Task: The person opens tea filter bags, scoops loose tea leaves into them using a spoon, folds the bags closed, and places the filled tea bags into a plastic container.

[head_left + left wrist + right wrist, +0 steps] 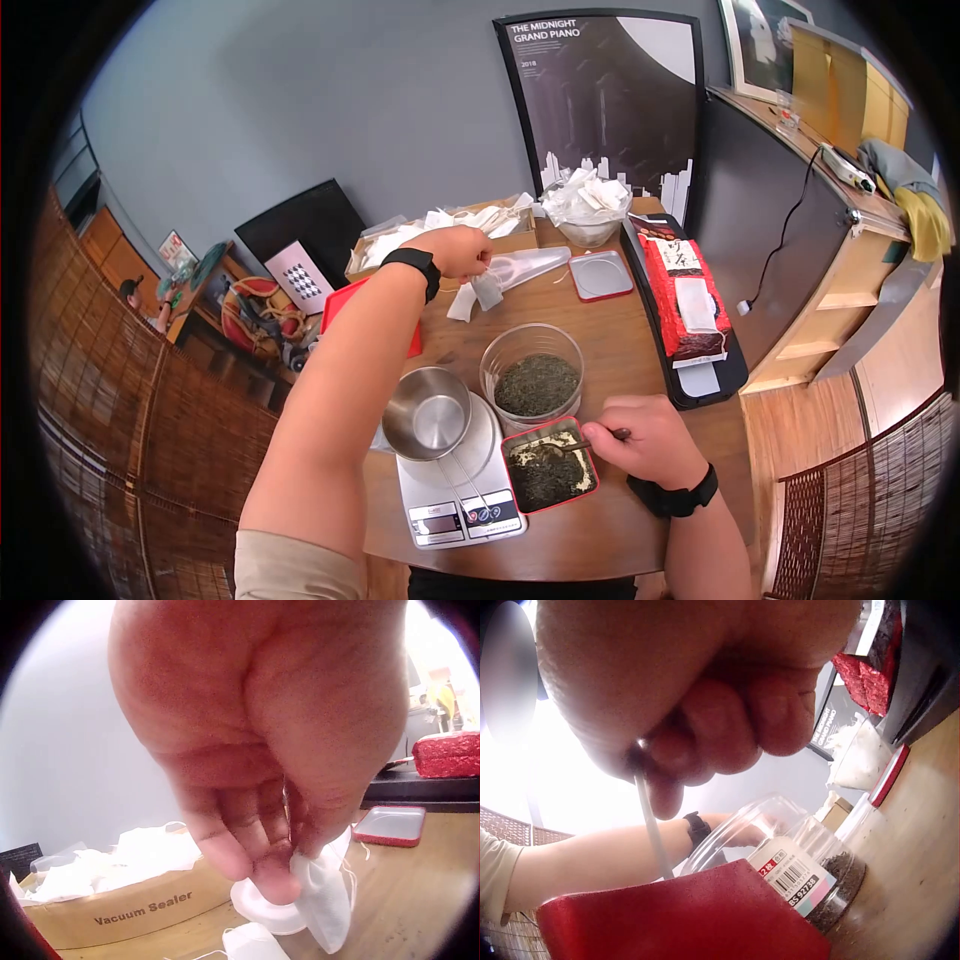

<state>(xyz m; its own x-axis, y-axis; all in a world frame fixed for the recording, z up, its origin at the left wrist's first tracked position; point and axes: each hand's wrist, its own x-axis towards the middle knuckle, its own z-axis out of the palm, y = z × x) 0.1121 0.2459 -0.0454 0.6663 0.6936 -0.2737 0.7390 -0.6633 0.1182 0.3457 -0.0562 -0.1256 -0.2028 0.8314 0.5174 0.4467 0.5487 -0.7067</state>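
Observation:
My left hand (455, 252) pinches a small white drawstring tea bag (326, 911) between thumb and fingertips, and the bag hangs down over the table. Another white bag (251, 943) lies below it. At the front, my right hand (645, 440) grips the handle of a spoon (568, 447), whose bowl end is among dark loose tea leaves (545, 480) in a red tin (540, 510). Behind this tin stands a clear round tub (532, 338) holding more leaves. Beside it, a metal pan with a handle (437, 422) sits on a white kitchen scale (415, 500).
A cardboard box (142, 913) full of white bags stands at the back, with a glass bowl (590, 235) of bags beside it. A tin lid (602, 276) lies before the bowl. On the right, a red tea pack (680, 270) rests on a black device (735, 375).

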